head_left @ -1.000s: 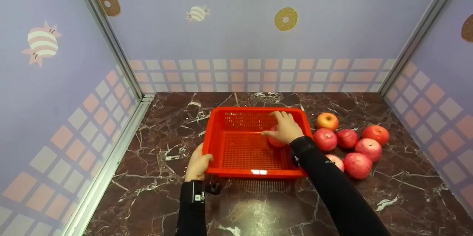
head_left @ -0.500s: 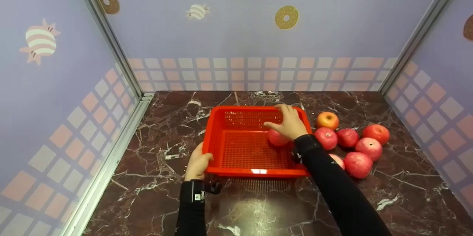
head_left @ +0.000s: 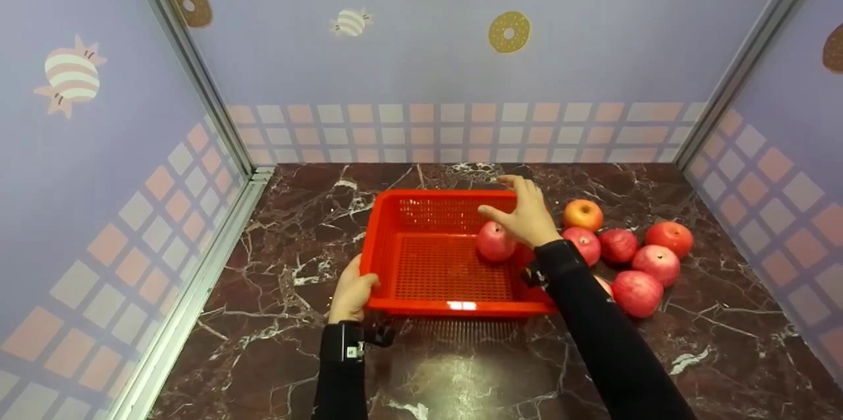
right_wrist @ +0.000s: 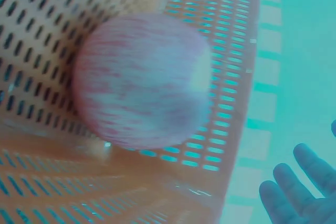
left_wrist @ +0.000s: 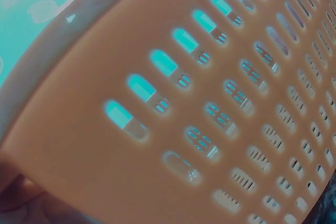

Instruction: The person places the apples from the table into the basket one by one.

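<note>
A red plastic basket point(head_left: 454, 307) with slotted walls sits on the marbled surface. My left hand point(head_left: 352, 289) grips its left rim, thumb over the top; the left wrist view shows the perforated wall point(left_wrist: 79, 103) close up. Inside, toward the right end, lies one apple point(head_left: 495, 242), which fills the middle of the right wrist view as a striped apple point(right_wrist: 142, 82). Above the basket's right side hovers my right hand point(head_left: 527, 212), fingers spread, apart from the apple. In the right wrist view, fingertips of that right hand point(right_wrist: 302, 192) show beyond the rim.
Several apples lie in a group right of the basket, among them a yellowish-red apple point(head_left: 583, 215) at the back and a red apple point(head_left: 637, 293) at the front. Patterned panels stand behind and at both sides, with a metal rail point(head_left: 191, 321) along the left.
My right hand has let go of the apple inside the basket and moved up and to the right, leaving more of it visible. My left hand stays on the rim.
</note>
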A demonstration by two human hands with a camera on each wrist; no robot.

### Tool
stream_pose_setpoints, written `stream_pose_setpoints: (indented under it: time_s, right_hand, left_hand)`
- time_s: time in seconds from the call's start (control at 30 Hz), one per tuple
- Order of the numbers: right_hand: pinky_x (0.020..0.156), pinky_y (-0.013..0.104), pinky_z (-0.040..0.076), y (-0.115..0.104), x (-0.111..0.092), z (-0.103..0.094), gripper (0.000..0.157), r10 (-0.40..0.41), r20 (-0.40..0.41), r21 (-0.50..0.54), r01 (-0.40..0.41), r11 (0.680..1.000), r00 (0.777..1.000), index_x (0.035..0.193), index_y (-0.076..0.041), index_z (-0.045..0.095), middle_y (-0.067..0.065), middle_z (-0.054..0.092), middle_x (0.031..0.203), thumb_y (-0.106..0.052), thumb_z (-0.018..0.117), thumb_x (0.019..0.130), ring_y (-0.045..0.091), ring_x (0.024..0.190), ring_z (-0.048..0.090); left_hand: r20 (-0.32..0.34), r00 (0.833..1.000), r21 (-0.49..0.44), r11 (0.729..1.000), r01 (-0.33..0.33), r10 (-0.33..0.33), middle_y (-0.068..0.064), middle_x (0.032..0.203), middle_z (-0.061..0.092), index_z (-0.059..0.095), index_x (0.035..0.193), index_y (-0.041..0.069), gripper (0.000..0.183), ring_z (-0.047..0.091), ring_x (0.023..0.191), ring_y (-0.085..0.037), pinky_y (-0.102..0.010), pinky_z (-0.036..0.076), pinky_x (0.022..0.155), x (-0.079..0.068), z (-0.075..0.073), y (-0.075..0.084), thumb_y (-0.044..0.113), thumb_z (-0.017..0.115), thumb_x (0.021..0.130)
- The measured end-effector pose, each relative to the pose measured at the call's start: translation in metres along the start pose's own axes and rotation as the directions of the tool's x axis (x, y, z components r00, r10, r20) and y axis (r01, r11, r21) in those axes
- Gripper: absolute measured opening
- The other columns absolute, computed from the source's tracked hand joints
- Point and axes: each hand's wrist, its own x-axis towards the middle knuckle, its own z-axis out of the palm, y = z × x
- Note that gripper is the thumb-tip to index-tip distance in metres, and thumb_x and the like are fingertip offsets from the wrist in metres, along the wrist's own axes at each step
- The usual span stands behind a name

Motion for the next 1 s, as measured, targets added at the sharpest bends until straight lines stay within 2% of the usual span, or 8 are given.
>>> stream_pose_setpoints:
  time_s: [0.13, 0.3, 0.53, 0.67, 0.8, 0.87, 1.0]
  right_hand:
    - [0.112, 0.055, 0.037, -0.005, -0.002, -0.010, 0.073, -0.022, -0.063, 0.033, 0.024, 0.999, 0.998, 0.144, -0.009, 0.050, 0.019, 0.054, 0.139, -0.046, 0.079, 0.087, 0.040, 0.132, 0.045]
    - [0.112, 0.054, 0.036, -0.007, -0.009, -0.028, 0.073, -0.040, -0.171, 0.104, 0.058, 0.993, 0.984, 0.144, -0.005, 0.051, 0.022, 0.054, 0.138, -0.035, 0.083, 0.085, 0.040, 0.129, 0.046]
    - [0.110, 0.049, 0.035, 0.002, -0.031, -0.060, 0.069, -0.042, -0.346, 0.165, 0.105, 0.981, 0.937, 0.142, -0.002, 0.053, 0.023, 0.054, 0.140, -0.022, 0.084, 0.084, 0.037, 0.128, 0.047]
    - [0.105, 0.039, 0.039, 0.015, -0.053, -0.076, 0.067, 0.021, -0.411, 0.203, 0.069, 0.977, 0.911, 0.142, 0.000, 0.054, 0.024, 0.053, 0.141, -0.017, 0.083, 0.085, 0.034, 0.128, 0.048]
    - [0.099, 0.032, 0.038, 0.032, -0.079, -0.085, 0.065, 0.129, -0.425, 0.231, -0.030, 0.973, 0.896, 0.145, -0.004, 0.053, 0.019, 0.052, 0.144, -0.021, 0.080, 0.088, 0.031, 0.130, 0.047]
    - [0.100, 0.036, 0.038, 0.039, -0.090, -0.087, 0.065, 0.160, -0.426, 0.228, -0.066, 0.971, 0.890, 0.145, -0.005, 0.052, 0.019, 0.052, 0.144, -0.023, 0.079, 0.089, 0.031, 0.131, 0.046]
    - [0.112, 0.049, 0.033, 0.049, -0.108, -0.088, 0.065, 0.195, -0.427, 0.232, -0.101, 0.967, 0.883, 0.145, -0.003, 0.052, 0.022, 0.051, 0.143, -0.024, 0.079, 0.090, 0.035, 0.134, 0.045]
  left_hand:
    - [0.001, 1.000, -0.005, 1.000, 0.005, -0.005, -0.035, 0.131, 0.057, 0.044, 0.146, -0.009, 0.074, 0.062, 0.108, -0.041, -0.049, 0.054, 0.090, 0.000, 0.000, 0.001, -0.013, 0.046, 0.071]
    - [0.007, 1.000, -0.010, 1.000, 0.001, 0.000, -0.034, 0.133, 0.056, 0.043, 0.146, -0.009, 0.076, 0.060, 0.110, -0.041, -0.045, 0.053, 0.089, 0.000, 0.000, 0.000, -0.013, 0.046, 0.070]
    - [0.008, 1.000, -0.013, 1.000, 0.007, -0.007, -0.035, 0.134, 0.055, 0.044, 0.146, -0.010, 0.075, 0.060, 0.112, -0.042, -0.048, 0.054, 0.091, -0.001, 0.001, -0.001, -0.013, 0.046, 0.071]
    - [0.009, 1.000, -0.009, 1.000, 0.019, -0.019, -0.034, 0.134, 0.056, 0.044, 0.146, -0.009, 0.075, 0.061, 0.112, -0.043, -0.049, 0.054, 0.091, -0.001, 0.001, -0.001, -0.014, 0.046, 0.072]
    - [0.011, 1.000, -0.021, 1.000, 0.014, -0.014, -0.034, 0.133, 0.056, 0.043, 0.147, -0.009, 0.076, 0.061, 0.110, -0.041, -0.045, 0.054, 0.089, -0.001, 0.001, -0.001, -0.014, 0.045, 0.071]
    - [0.012, 1.000, -0.025, 1.000, 0.005, -0.005, -0.035, 0.134, 0.055, 0.042, 0.147, -0.010, 0.076, 0.060, 0.110, -0.040, -0.044, 0.054, 0.089, -0.001, 0.001, 0.000, -0.014, 0.045, 0.071]
    - [0.018, 1.000, -0.023, 1.000, -0.002, 0.002, -0.036, 0.135, 0.054, 0.040, 0.149, -0.011, 0.077, 0.060, 0.112, -0.040, -0.043, 0.053, 0.090, 0.000, 0.001, -0.001, -0.014, 0.045, 0.072]
